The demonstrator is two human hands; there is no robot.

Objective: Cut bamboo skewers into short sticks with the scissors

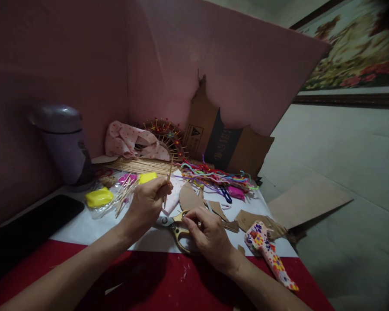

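Observation:
My left hand (151, 201) is closed around a thin bamboo stick (170, 167) held upright; one end rises above the fingers, and a pointed bit shows below. Whether it is a single stick is hard to tell. My right hand (209, 235) is closed on the upper handle loop of yellow-handled scissors (179, 233). Their handles are spread, and the blades point left, partly hidden behind my left wrist. Cut cardboard pieces (189, 198) lie just beyond the scissors, beside a folded dotted cloth (173, 196).
Bamboo skewers (136, 165), coloured pipe cleaners (210, 172) and yellow clay packs (99, 197) cover the white paper. A purple bottle (63, 147) and black phone (48, 220) stand and lie left. Flower-patterned piece (269, 252) lies right; torn cardboard (197, 125) leans behind.

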